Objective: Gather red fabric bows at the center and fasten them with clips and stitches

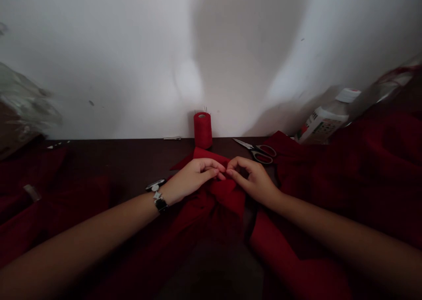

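Red cloth (227,199) lies bunched under both hands in the middle of the head view. My left hand (194,177), with a watch and bracelet (158,199) on its wrist, is closed on the cloth, thumb against the fingers. Right beside it, my right hand (253,179) makes a pinch with thumb and forefinger. Whatever sits between those fingertips is too small and dim to make out. Just behind the hands stands a spool of red thread (202,131) with thin pins or needles sticking up from its top. Scissors (257,151) lie a little beyond my right hand.
A white-capped bottle (326,117) stands at the back right by the wall (132,63). More red cloth (356,172) is heaped on the right, and further pieces (59,190) lie on the left. A small clip-like item (172,138) rests at the table's back edge.
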Demonstrator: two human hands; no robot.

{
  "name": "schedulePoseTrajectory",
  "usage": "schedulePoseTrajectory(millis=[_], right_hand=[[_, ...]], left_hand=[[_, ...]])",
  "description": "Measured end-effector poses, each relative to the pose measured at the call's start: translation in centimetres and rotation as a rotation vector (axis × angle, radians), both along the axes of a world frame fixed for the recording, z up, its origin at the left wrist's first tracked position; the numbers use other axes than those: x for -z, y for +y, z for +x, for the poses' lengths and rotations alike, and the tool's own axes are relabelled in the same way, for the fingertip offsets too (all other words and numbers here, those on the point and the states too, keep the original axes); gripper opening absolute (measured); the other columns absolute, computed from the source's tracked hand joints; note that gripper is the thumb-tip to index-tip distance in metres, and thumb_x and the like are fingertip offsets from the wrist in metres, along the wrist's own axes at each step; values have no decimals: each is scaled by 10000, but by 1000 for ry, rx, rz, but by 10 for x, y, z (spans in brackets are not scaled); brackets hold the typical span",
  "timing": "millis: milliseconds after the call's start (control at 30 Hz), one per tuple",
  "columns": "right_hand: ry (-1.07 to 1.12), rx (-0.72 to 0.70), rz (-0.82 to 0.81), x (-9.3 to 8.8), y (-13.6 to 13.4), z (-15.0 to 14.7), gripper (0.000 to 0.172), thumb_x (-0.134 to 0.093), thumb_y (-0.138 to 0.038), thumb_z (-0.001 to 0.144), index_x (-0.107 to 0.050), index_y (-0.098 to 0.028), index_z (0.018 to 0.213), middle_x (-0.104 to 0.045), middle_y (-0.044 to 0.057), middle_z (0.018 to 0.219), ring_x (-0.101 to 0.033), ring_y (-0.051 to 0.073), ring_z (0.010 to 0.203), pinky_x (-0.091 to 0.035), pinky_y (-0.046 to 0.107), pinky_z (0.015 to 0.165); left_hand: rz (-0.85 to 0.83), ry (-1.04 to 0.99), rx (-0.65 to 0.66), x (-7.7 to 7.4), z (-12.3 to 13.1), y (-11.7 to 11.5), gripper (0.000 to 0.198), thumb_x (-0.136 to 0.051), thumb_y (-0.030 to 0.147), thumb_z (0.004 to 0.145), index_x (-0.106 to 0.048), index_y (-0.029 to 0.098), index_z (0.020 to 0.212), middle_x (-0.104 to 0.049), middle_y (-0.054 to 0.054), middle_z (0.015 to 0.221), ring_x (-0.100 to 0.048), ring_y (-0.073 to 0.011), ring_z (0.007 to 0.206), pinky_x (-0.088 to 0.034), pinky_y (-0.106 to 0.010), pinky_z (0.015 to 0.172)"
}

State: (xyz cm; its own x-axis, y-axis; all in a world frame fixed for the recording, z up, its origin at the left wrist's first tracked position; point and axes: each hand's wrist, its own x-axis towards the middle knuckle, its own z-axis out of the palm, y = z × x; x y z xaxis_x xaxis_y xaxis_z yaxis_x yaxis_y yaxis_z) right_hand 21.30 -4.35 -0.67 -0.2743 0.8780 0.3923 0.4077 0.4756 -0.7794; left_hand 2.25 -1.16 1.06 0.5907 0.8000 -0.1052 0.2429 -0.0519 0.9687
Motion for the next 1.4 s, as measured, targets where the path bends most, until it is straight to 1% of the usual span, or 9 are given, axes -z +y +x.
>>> schedulePoseTrajectory(millis=[233,467,667,733,833,967,1100,1233,1400], right_hand=[[50,-35,-60,2,1,0,135,-501,-257,873,-540,-174,775,-571,15,736,-517,130,687,-400,239,654],[32,-62,-82,-1,0,4,139,-559,-292,859,-560,-174,785,-577,11,721,-511,123,656,-396,232,613],[-388,-473,305,-7,-9,19,188,-526,-291,903,-583,-170,770,-619,47,769,-559,145,719,-403,253,639],[-560,-513,439,-6,-11,20,241,-458,-288,936,-590,-165,778,-617,54,766,-545,149,694,-376,264,602],[-654,-499,537,-6,-13,18,276,-420,-282,950,-593,-166,769,-610,49,753,-527,145,661,-350,272,576],[-640,-486,546,-6,-13,16,235,-440,-239,918,-592,-167,755,-612,48,742,-523,138,645,-341,265,563],[-496,-448,401,-4,-14,16,203,-446,-212,892,-582,-164,750,-603,33,690,-519,114,604,-359,229,557],[-298,-267,219,-4,-13,15,150,-466,-190,894,-593,-153,822,-619,11,701,-539,89,607,-399,185,590],[-275,-236,215,-6,-10,15,113,-518,-193,878,-616,-163,924,-654,23,787,-578,99,672,-427,184,636]], left_hand=[[11,22,16,-2,1,0,188,-611,265,794,-650,148,937,-707,-53,881,-642,-159,839,-472,-293,804],[-25,-57,41,3,0,-2,245,-662,119,689,-513,163,879,-672,2,758,-612,-116,709,-443,-233,683],[49,-57,-40,0,-2,-7,174,-641,186,740,-505,157,844,-583,17,759,-548,-104,701,-426,-235,681],[90,-40,-46,-2,-3,-8,143,-614,220,771,-500,161,836,-554,16,766,-535,-110,710,-430,-244,687],[239,57,-13,-9,-8,-11,183,-620,299,780,-501,172,838,-535,2,814,-525,-133,747,-443,-266,699],[508,361,69,-17,-12,-19,348,-708,411,692,-531,193,897,-560,-29,923,-525,-186,818,-436,-312,732],[494,472,98,-20,-11,-28,398,-715,386,682,-504,210,970,-589,-18,917,-550,-189,786,-432,-303,682],[482,511,104,-21,-7,-32,410,-717,372,675,-510,214,992,-605,-12,913,-571,-190,772,-426,-297,659],[486,530,98,-20,-7,-32,437,-720,391,665,-523,215,1013,-610,-19,912,-581,-201,771,-424,-297,645]])
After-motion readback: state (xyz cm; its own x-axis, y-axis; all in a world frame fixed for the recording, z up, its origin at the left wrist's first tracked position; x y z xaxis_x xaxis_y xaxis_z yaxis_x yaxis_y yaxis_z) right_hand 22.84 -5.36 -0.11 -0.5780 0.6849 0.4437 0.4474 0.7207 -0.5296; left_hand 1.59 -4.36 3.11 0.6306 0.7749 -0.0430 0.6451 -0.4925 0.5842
